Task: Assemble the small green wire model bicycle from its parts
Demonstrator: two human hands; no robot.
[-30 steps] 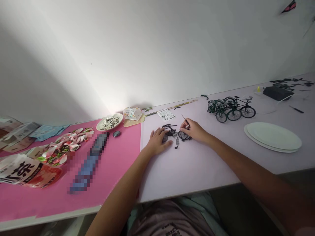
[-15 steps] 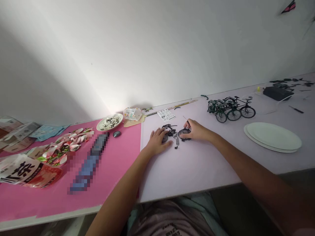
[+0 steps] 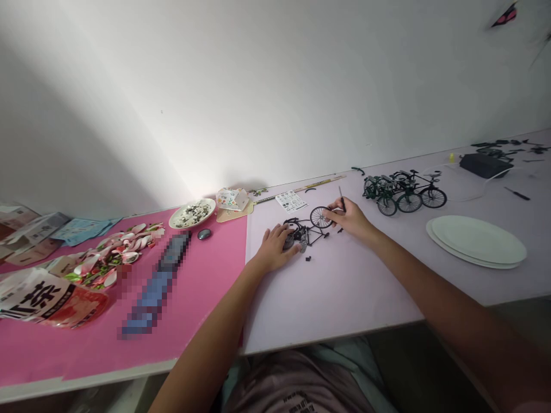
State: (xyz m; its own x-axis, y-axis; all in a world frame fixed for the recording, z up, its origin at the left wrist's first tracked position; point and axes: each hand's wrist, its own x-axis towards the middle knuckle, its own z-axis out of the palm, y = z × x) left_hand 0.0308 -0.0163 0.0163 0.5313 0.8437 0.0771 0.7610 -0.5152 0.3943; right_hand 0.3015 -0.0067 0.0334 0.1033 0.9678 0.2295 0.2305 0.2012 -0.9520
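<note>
On the pale half of the table lie dark model bicycle parts, with a thin black frame [image 3: 316,236] in the middle. My left hand [image 3: 275,248] rests over the parts at the left, its fingers spread and partly covering a wheel. A spoked wheel [image 3: 319,217] is pinched at its right edge by my right hand [image 3: 348,221], which also has a slim screwdriver [image 3: 341,197] between its fingers, pointing up. A small black piece [image 3: 308,258] lies below the frame.
Assembled model bicycles [image 3: 402,195] stand back right, behind white oval plates [image 3: 477,240]. An instruction sheet [image 3: 291,201] lies near the wall. The pink left side holds a food plate [image 3: 192,214], a computer mouse [image 3: 204,234] and snack wrappers [image 3: 55,298].
My right hand has moved slightly right and lifted the wheel up and away from the parts. The screwdriver now points more upright. The frame shows more fully, and my left hand has hardly moved.
</note>
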